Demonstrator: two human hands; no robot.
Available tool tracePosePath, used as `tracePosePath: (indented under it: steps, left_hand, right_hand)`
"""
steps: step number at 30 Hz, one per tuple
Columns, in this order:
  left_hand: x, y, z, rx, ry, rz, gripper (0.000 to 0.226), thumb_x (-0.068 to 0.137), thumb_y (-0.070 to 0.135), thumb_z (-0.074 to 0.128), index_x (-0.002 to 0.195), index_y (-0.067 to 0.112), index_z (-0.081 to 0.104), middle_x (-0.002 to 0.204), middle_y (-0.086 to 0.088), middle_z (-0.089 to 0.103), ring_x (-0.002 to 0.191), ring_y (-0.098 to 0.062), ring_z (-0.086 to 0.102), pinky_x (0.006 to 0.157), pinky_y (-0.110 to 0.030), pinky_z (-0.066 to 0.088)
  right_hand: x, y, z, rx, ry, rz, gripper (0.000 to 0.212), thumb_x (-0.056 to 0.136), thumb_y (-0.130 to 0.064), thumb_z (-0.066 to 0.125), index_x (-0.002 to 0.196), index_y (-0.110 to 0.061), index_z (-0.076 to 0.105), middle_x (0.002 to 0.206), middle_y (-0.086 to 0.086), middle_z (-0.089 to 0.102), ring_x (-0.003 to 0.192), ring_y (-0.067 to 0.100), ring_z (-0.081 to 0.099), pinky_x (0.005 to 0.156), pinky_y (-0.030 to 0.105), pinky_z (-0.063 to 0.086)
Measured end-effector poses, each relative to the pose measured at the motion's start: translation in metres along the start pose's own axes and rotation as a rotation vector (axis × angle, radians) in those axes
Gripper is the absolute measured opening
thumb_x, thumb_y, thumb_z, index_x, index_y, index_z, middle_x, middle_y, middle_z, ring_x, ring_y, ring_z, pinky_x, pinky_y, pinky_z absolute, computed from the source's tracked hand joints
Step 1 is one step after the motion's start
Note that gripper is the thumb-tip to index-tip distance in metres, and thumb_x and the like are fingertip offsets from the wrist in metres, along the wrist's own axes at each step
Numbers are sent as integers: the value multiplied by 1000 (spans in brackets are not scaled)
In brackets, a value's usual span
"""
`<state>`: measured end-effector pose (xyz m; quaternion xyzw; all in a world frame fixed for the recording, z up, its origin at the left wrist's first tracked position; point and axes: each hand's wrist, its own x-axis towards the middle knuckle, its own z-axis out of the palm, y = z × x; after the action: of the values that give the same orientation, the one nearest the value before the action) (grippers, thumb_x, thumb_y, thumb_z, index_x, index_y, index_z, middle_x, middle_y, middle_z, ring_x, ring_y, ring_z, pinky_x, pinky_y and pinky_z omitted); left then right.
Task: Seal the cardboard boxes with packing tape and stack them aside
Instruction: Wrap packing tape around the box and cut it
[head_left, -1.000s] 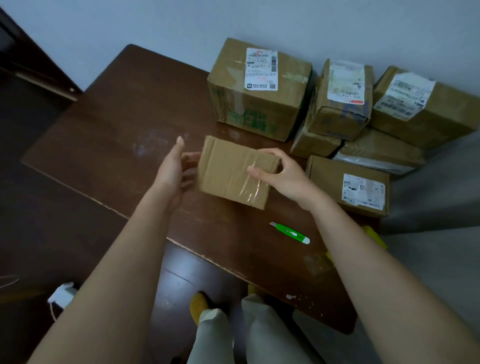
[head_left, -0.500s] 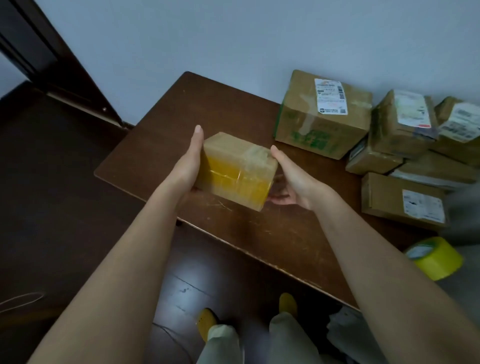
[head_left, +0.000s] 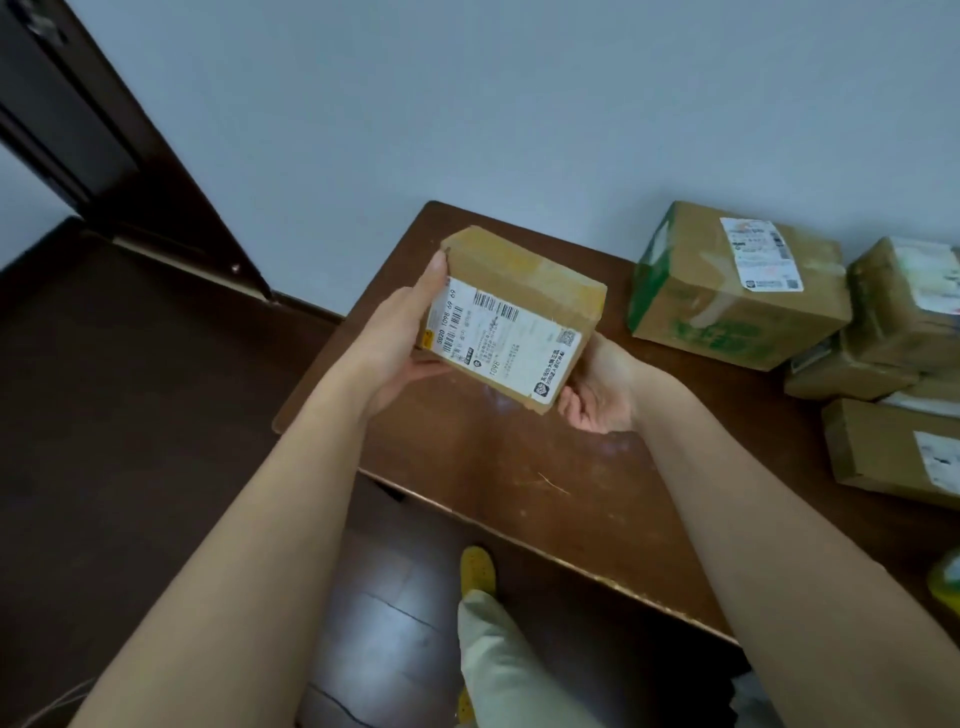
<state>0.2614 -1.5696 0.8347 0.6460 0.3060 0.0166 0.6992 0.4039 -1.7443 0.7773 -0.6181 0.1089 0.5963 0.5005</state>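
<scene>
In the head view, a small brown cardboard box with a white printed shipping label (head_left: 511, 325) is held in the air above the dark brown wooden table (head_left: 524, 483), tilted so that the label faces the camera. The box is clasped at its left end by the left hand (head_left: 397, 345), whose fingers are laid nearly straight along the side while the thumb is tucked beneath. The lower right corner is cupped from below by the right hand (head_left: 597, 395); its fingers are curled under the box and mostly hidden by it. Yellowish tape is seen across the box's top face.

At the table's right end, against the pale wall (head_left: 519, 104), a larger cardboard box with green print and a white label (head_left: 727, 291) is set, well apart from the held box. Further right a cluster of smaller labelled brown boxes (head_left: 893, 364) is piled, partly cut off by the frame edge. A blurred yellow-green object (head_left: 946, 579), possibly a tape roll, is glimpsed at the right edge. Below the table, a yellow slipper (head_left: 477, 569) and a pale trouser leg (head_left: 509, 670) are seen on the dark wooden floor (head_left: 130, 415). A dark door frame (head_left: 104, 156) is seen at upper left.
</scene>
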Motion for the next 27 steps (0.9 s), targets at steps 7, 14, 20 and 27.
tracePosePath:
  steps: [7, 14, 20, 27]
  left_hand:
    - [78, 29, -85, -17, 281, -73, 62, 88, 71, 48, 110, 18, 72, 99, 2, 76, 96, -17, 72, 86, -39, 56]
    - [144, 54, -161, -26, 387, -191, 64, 82, 71, 58, 110, 14, 69, 100, -4, 75, 92, -21, 72, 79, -41, 61]
    - [215, 68, -191, 72, 283, -228, 60, 79, 68, 65, 105, 14, 69, 95, -3, 76, 89, -20, 72, 73, -40, 62]
    - [295, 88, -213, 88, 11, -161, 36, 97, 44, 56, 97, 10, 68, 101, -12, 68, 88, -23, 68, 78, -28, 60]
  right_hand:
    - [69, -84, 79, 5, 81, -219, 40, 107, -47, 34, 107, -18, 62, 95, 3, 70, 81, 16, 68, 53, 23, 55]
    - [101, -147, 123, -252, -48, -290, 93, 68, -89, 36, 145, -37, 35, 120, 14, 67, 101, 29, 73, 90, 43, 58]
    - [130, -170, 128, -212, -32, -371, 74, 79, -73, 56, 142, -50, 23, 126, 10, 63, 98, 30, 74, 96, 48, 55]
    - [153, -183, 152, 209, 179, -394, 27, 96, -43, 61, 113, -23, 64, 108, 12, 73, 102, 28, 72, 97, 40, 55]
